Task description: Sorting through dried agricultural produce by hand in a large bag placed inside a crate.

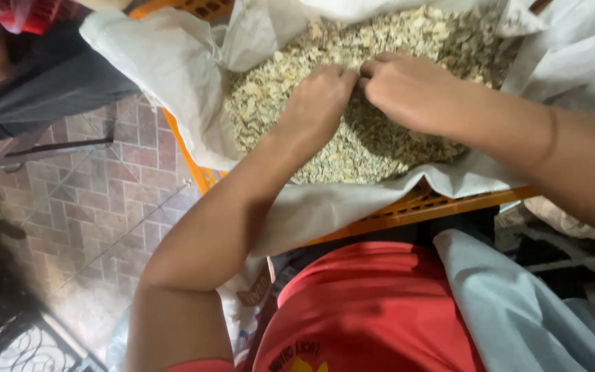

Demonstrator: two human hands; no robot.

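A heap of small pale, dried flaky pieces [380,41] fills an orange plastic crate [408,210] lined with a white sack [166,62]. My left hand [318,103] and my right hand [408,89] are both over the heap, fingertips meeting near the middle. The fingers of both hands are curled and pinched together on something small among the pieces; what it is cannot be made out. My forearms cross the crate's near edge.
My red shirt [373,310] and a pale grey cloth [518,310] lie below the crate. A reddish paved tile floor [105,200] is at the left. Another person in dark clothes [43,83] sits at the upper left.
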